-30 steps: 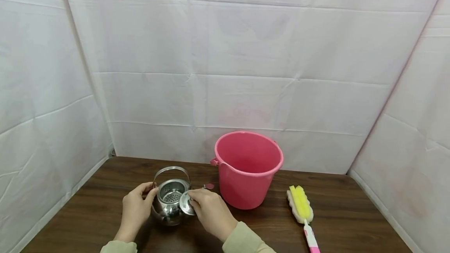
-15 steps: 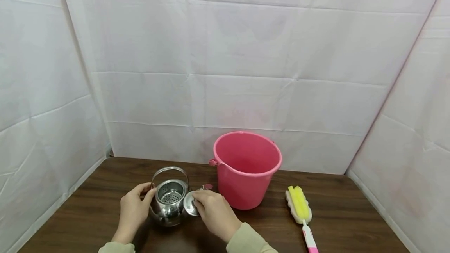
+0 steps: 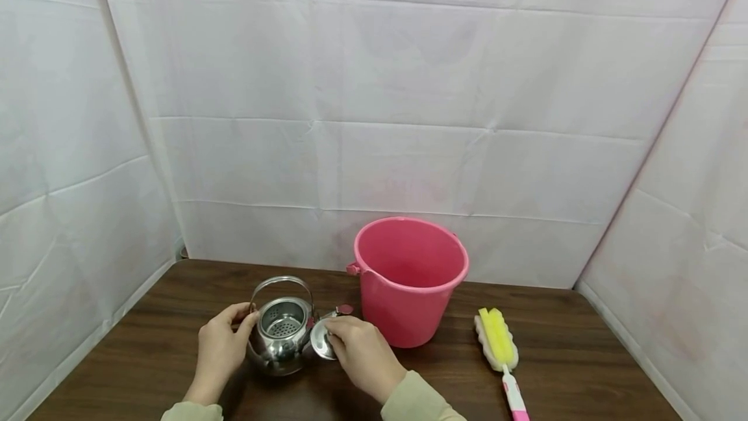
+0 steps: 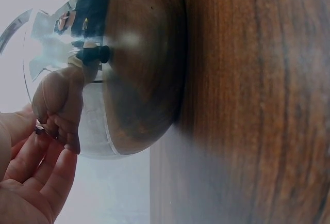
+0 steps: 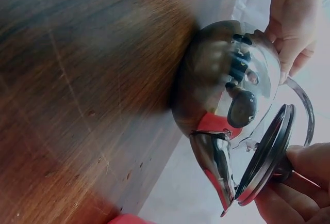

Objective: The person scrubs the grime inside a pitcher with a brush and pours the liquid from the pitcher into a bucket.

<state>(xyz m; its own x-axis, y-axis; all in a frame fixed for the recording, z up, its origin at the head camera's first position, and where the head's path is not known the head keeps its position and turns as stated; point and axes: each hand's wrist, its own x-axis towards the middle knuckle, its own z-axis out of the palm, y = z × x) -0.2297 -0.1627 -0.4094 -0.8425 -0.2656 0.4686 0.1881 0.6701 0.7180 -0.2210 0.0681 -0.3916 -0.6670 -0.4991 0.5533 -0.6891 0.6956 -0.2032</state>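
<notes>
Kettle: round polished metal body, mirror-like, stood upright on the tabletop, mouth uncovered. Perforated strainer sat inside the mouth. Arched handle was up over the top; left hand pinched near its base. Short tapered spout pointed right in the head view. Lid: round, shiny metal, off the mouth, held tilted by its knob in the right hand, near the spout; contact there unclear.

Soft, even light fills the head view; both wrist views show bright reflections on the kettle and a washed-out backdrop.
</notes>
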